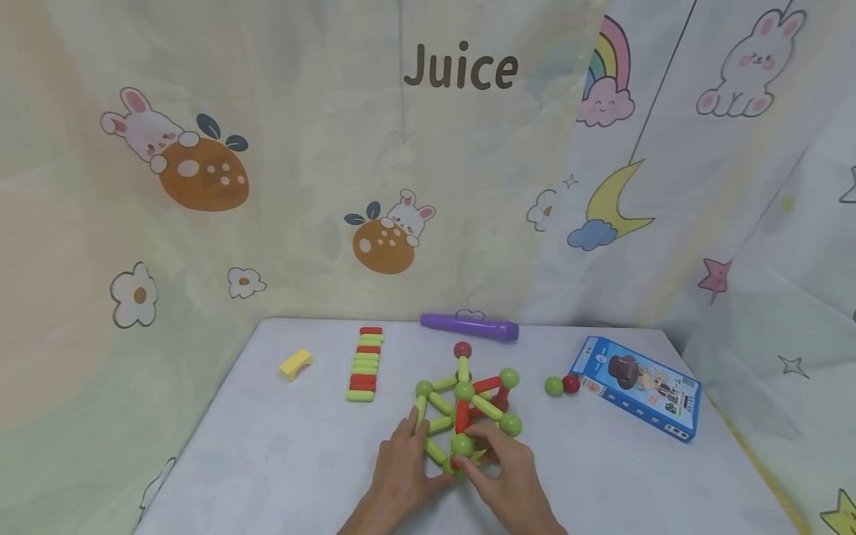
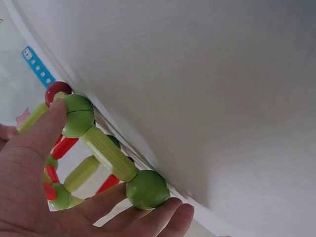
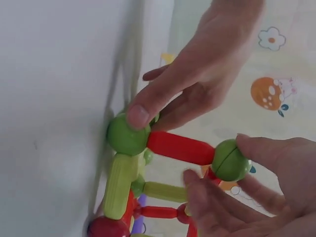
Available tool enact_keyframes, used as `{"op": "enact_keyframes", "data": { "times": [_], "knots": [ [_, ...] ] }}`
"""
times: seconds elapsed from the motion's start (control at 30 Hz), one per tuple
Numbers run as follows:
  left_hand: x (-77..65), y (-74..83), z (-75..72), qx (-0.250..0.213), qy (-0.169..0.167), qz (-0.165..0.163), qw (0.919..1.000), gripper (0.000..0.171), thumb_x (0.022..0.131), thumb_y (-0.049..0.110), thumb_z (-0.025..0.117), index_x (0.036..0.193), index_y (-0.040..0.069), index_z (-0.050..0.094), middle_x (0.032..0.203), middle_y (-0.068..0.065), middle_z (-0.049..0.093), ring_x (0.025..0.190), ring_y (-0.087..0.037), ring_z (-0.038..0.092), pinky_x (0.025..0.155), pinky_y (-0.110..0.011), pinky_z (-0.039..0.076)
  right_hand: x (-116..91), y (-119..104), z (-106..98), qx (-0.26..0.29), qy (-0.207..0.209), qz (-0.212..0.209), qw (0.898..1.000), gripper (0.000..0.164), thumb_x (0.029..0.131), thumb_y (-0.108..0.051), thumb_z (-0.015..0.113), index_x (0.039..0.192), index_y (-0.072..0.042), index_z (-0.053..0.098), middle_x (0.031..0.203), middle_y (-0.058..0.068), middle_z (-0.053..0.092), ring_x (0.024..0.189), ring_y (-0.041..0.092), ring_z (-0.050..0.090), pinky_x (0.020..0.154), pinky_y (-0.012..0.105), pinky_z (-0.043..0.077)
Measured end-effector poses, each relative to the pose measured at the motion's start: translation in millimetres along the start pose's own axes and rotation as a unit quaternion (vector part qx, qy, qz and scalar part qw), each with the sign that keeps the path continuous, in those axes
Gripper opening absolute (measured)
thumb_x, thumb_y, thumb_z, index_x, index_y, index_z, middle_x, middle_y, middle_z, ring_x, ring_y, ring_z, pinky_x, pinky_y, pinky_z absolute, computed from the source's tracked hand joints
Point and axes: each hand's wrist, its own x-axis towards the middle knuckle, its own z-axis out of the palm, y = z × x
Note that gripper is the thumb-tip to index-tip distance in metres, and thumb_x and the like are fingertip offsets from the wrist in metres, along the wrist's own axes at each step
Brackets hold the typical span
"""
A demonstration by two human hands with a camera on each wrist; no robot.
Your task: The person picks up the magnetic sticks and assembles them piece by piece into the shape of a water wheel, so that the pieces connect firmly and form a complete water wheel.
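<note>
A framework of magnetic balls and sticks [image 1: 441, 405], green and red, stands on the table in front of me. My left hand [image 1: 404, 464] holds its near left side. In the left wrist view, the thumb presses one green ball [image 2: 79, 116] while fingers support another green ball [image 2: 148, 189], with a light green stick [image 2: 109, 154] between the two. My right hand [image 1: 511, 464] pinches the upper near green ball [image 3: 231, 160] between thumb and fingers. A red stick [image 3: 180, 147] links that ball to the lower green ball [image 3: 127, 133] under my left thumb.
Left of the framework lie a column of red and green sticks [image 1: 364, 364] and a yellow arched block [image 1: 296, 365]. Behind it is a purple tube [image 1: 469, 327]. To the right sit a loose green ball [image 1: 553, 386], a red ball [image 1: 571, 383] and a blue box [image 1: 638, 388].
</note>
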Motion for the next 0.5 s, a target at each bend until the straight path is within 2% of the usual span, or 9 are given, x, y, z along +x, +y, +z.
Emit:
{"op": "enact_keyframes", "data": {
  "times": [0.1,0.2,0.33,0.5],
  "knots": [
    [-0.1,-0.2,-0.4,0.0,0.001,0.001,1.0,0.099,0.071,0.05,0.1,0.145,-0.004,0.062,0.16,-0.03,0.048,0.142,-0.049,0.053,0.103,-0.065,0.053,1.1,-1.5,-0.2,0.027,-0.024,0.02,0.999,0.037,0.092,-0.013,0.088,0.121,-0.016,0.066,0.116,-0.006,0.078,0.1,0.011,0.074,0.082,0.036,0.064],
    [0.2,-0.2,-0.3,0.0,0.0,0.0,1.0,0.098,0.071,0.049,0.101,0.145,-0.003,0.063,0.161,-0.028,0.049,0.142,-0.047,0.053,0.103,-0.065,0.053,1.6,-3.0,0.3,0.052,-0.025,0.034,0.998,0.037,0.094,-0.018,0.086,0.123,-0.014,0.063,0.119,-0.002,0.078,0.104,0.014,0.075,0.086,0.039,0.063],
    [0.3,-0.2,0.7,0.002,0.001,-0.002,1.0,0.099,0.071,0.049,0.101,0.146,-0.003,0.062,0.161,-0.028,0.049,0.141,-0.046,0.054,0.103,-0.063,0.053,0.9,-3.4,3.0,0.075,-0.003,0.054,0.996,0.039,0.091,-0.015,0.089,0.122,-0.013,0.065,0.116,-0.004,0.078,0.101,0.012,0.075,0.086,0.037,0.063],
    [0.3,-1.6,1.3,-0.005,0.002,-0.001,1.0,0.102,0.071,0.049,0.101,0.147,-0.004,0.06,0.16,-0.029,0.048,0.141,-0.048,0.053,0.104,-0.065,0.052,-0.6,-1.5,9.7,0.084,0.035,0.069,0.993,0.04,0.085,-0.008,0.092,0.117,-0.016,0.069,0.109,-0.011,0.076,0.095,0.007,0.073,0.086,0.037,0.063]
  ]
}}
